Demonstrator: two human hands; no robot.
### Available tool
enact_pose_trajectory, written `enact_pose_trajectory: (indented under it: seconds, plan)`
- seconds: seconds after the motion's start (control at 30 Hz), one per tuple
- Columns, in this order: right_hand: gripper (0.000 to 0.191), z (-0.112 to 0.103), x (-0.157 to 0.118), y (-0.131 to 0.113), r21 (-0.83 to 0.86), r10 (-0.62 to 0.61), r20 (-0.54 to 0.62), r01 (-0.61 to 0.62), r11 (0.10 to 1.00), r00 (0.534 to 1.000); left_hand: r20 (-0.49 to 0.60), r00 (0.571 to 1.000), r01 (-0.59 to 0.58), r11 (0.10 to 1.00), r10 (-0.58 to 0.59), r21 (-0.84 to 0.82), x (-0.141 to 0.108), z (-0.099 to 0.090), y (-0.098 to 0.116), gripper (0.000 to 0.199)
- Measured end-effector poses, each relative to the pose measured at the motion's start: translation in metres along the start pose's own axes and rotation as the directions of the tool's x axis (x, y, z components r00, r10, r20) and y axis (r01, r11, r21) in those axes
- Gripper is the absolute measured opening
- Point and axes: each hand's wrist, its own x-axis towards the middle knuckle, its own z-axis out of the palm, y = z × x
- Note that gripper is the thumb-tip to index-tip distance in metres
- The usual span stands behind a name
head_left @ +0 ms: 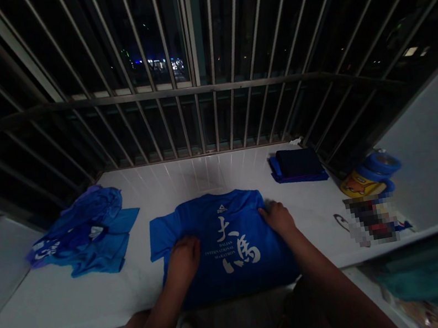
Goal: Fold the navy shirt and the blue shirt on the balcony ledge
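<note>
From my remote feed I record: T-shirt (209, 233) bright blue, printed with white characters, lettering and triangular logo. Clothes pile (96, 232): mixed blues, violet edges. Folded stack (299, 165): navy-black above brighter blue. Ledge (204, 175) white. Container (360, 184) yellow, orange-patterned.

Three lines of English print (219, 251) march across the blue T-shirt (276, 255): DALIAN, INTERNATIONAL, MARATHON! Big and white, the character 大 (226, 230) stands above, 馬 (249, 251) at the lower right. Up near the T-shirt's top sits a triangle mark (222, 207), the tiny lettering (222, 211) beneath too small to call. Left of the T-shirt, a garment pile (89, 241) shows white lettering (48, 247), too blurred to read.
</note>
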Motion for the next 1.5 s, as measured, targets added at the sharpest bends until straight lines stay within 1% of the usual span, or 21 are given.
enact_pose_trajectory:
  seconds: [0.07,0.17,0.2,0.27,0.33,0.37,0.47,0.53,0.6,0.67,0.77,0.9,0.97,1.03,1.07,1.13,1.2,1.33,1.4,1.47,1.5]
  plan:
    - [0.045,0.003,0.006,-0.018,0.028,-0.092,0.027,0.091,0.995,0.995,-0.044,0.997,-0.061,0.994,0.057,-0.089,0.026,0.003,-0.001,0.043]
    - [0.032,0.018,-0.012,-0.049,0.076,-0.278,0.036,0.275,0.958,0.96,-0.067,0.995,-0.072,0.995,0.067,-0.075,0.057,0.011,-0.01,0.044]
    - [0.03,0.025,-0.023,-0.057,0.099,-0.377,0.043,0.372,0.923,0.925,-0.063,0.997,-0.036,0.999,0.034,-0.031,0.063,0.014,-0.016,0.046]
    - [0.025,0.04,-0.047,-0.068,0.171,-0.602,0.072,0.584,0.793,0.795,-0.055,0.997,0.056,0.996,-0.053,0.066,0.068,0.019,-0.031,0.052]
    - [0.022,0.053,-0.066,-0.068,0.256,-0.726,0.05,0.694,0.674,0.686,-0.055,0.992,0.12,0.985,-0.114,0.124,0.064,0.022,-0.047,0.056]
    - [0.023,0.058,-0.071,-0.066,0.28,-0.723,0.005,0.693,0.664,0.691,-0.059,0.99,0.134,0.981,-0.127,0.139,0.061,0.023,-0.054,0.058]
    - [0.026,0.064,-0.071,-0.057,0.252,-0.521,-0.143,0.54,0.803,0.842,-0.068,0.988,0.149,0.976,-0.139,0.156,0.052,0.023,-0.064,0.06]
    - [0.045,0.062,-0.062,-0.053,0.185,-0.416,-0.129,0.434,0.882,0.9,-0.072,0.988,0.149,0.976,-0.14,0.156,0.049,0.023,-0.064,0.06]
    - [0.053,0.059,-0.053,-0.052,0.161,-0.406,-0.025,0.405,0.9,0.913,-0.074,0.987,0.151,0.977,-0.141,0.149,0.049,0.022,-0.061,0.06]
    - [0.037,0.055,-0.045,-0.051,0.197,-0.454,0.064,0.434,0.879,0.889,-0.077,0.987,0.153,0.978,-0.143,0.141,0.05,0.021,-0.059,0.06]
    - [0.03,0.052,-0.037,-0.047,0.399,-0.452,0.057,0.395,0.828,0.89,-0.081,0.986,0.155,0.979,-0.145,0.133,0.051,0.019,-0.058,0.059]
    - [0.049,0.041,-0.031,-0.038,0.74,-0.309,0.072,0.157,0.654,0.948,-0.092,0.985,0.159,0.978,-0.147,0.133,0.05,0.018,-0.058,0.058]
    - [0.057,0.031,-0.03,-0.034,0.823,-0.316,0.219,-0.001,0.568,0.923,-0.086,0.985,0.158,0.978,-0.147,0.134,0.05,0.018,-0.058,0.059]
    - [0.065,0.019,-0.03,-0.031,0.837,-0.347,0.378,-0.157,0.524,0.858,-0.074,0.987,0.154,0.979,-0.146,0.13,0.05,0.018,-0.058,0.06]
    - [0.068,0.013,-0.029,-0.029,0.827,-0.355,0.429,-0.204,0.524,0.83,-0.073,0.987,0.153,0.98,-0.145,0.127,0.051,0.018,-0.058,0.06]
    - [0.071,0.003,-0.026,-0.027,0.813,-0.347,0.449,-0.215,0.542,0.823,-0.081,0.987,0.151,0.981,-0.142,0.122,0.051,0.018,-0.059,0.06]
    - [0.067,-0.004,-0.021,-0.024,0.837,-0.328,0.421,-0.223,0.501,0.846,-0.093,0.985,0.153,0.981,-0.142,0.122,0.051,0.019,-0.059,0.058]
    - [0.043,-0.017,0.0,-0.013,0.946,-0.236,0.267,-0.208,0.247,0.934,-0.094,0.985,0.157,0.98,-0.146,0.125,0.05,0.019,-0.059,0.058]
    - [0.05,-0.027,0.013,-0.001,0.98,-0.173,0.151,-0.125,0.152,0.973,-0.091,0.985,0.157,0.979,-0.146,0.128,0.051,0.019,-0.059,0.058]
    - [0.059,-0.038,0.024,0.014,0.991,-0.139,0.063,-0.046,0.122,0.988,-0.084,0.986,0.156,0.979,-0.146,0.131,0.051,0.02,-0.06,0.058]
    - [0.057,-0.043,0.03,0.023,0.987,-0.122,0.03,-0.011,0.158,0.992,-0.08,0.986,0.155,0.979,-0.145,0.132,0.051,0.02,-0.06,0.059]
